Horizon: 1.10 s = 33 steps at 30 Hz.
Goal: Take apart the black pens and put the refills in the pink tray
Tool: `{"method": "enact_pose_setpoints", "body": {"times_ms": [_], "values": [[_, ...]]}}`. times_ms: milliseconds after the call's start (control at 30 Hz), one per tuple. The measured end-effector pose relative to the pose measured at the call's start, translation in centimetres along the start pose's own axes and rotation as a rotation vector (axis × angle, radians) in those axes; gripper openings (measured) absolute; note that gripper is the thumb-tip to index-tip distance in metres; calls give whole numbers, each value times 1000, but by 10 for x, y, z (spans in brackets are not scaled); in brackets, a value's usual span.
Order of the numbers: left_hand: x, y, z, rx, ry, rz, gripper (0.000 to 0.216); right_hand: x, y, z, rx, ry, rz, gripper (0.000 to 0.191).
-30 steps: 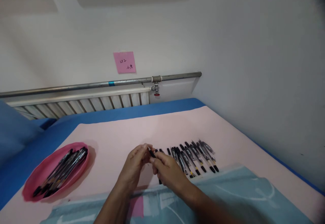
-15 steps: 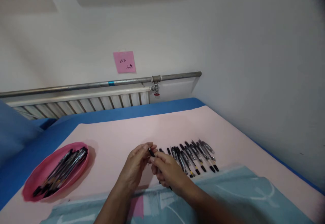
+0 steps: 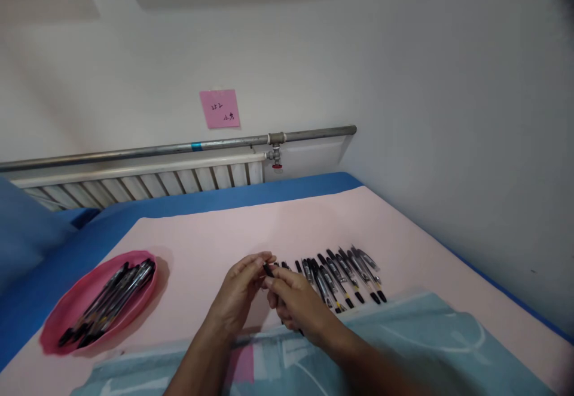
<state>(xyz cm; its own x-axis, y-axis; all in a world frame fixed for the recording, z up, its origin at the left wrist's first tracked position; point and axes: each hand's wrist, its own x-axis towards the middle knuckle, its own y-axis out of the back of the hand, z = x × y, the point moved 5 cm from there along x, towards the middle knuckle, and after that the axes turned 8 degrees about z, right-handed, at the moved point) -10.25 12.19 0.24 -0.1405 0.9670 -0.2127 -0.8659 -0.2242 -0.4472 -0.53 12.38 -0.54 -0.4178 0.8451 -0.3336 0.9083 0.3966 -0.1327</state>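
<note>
My right hand [image 3: 299, 305] is closed around a black pen [image 3: 268, 270], whose dark end points up and left between my two hands. The pen's other end sticks out below my right fist. My left hand [image 3: 242, 285] meets it at the upper tip, thumb and fingers pinched there; the very tip is hidden by the fingers. Just right of my hands, several clear-barrelled pens with black caps [image 3: 343, 273] lie side by side in a slanted row. A few more pens are partly covered by my right hand.
On the left, a pink oval basket [image 3: 49, 330] holds a bundle of pens [image 3: 119, 300]. A teal patterned cloth [image 3: 403, 336] lies along the near edge of the pale pink table cover [image 3: 215, 228]. Behind are a radiator [image 3: 147, 183], a pipe [image 3: 237, 142] and a pink note [image 3: 219, 109] on the wall.
My hands stay nearly in place. My left fingertips have shifted slightly at the pen's tip, and less of that tip shows now. The row and the basket have not moved.
</note>
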Motion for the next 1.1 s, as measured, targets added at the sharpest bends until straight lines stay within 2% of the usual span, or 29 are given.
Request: {"method": "enact_pose_setpoints", "body": {"times_ms": [133,233,367,467,567,667,800,1000,1100], "values": [[0,1,-4,32,-3,24,18,3,2,2,-100,86,39,17],[0,4,0,67,-33,31,17,1,1,2,-50,35,19,17],[-2,1,5,32,-21,-52,16,-2,-1,0,45,-39,-31,13],[-1,0,3,-9,-6,-11,24,0,1,-1,-39,50,7,14],[0,2,-1,11,-30,48,16,2,2,2,-94,113,28,17],[1,4,-2,23,-44,52,18,1,-1,5,-6,41,-8,17],[-1,3,1,-6,-13,-16,12,-5,-6,2,146,-84,-84,20],[-6,-4,9,-42,-28,-65,10,-12,-11,-3,280,-132,-201,24],[-3,-4,8,-7,-80,-37,15,-8,1,-9,283,-70,-115,24]]}}
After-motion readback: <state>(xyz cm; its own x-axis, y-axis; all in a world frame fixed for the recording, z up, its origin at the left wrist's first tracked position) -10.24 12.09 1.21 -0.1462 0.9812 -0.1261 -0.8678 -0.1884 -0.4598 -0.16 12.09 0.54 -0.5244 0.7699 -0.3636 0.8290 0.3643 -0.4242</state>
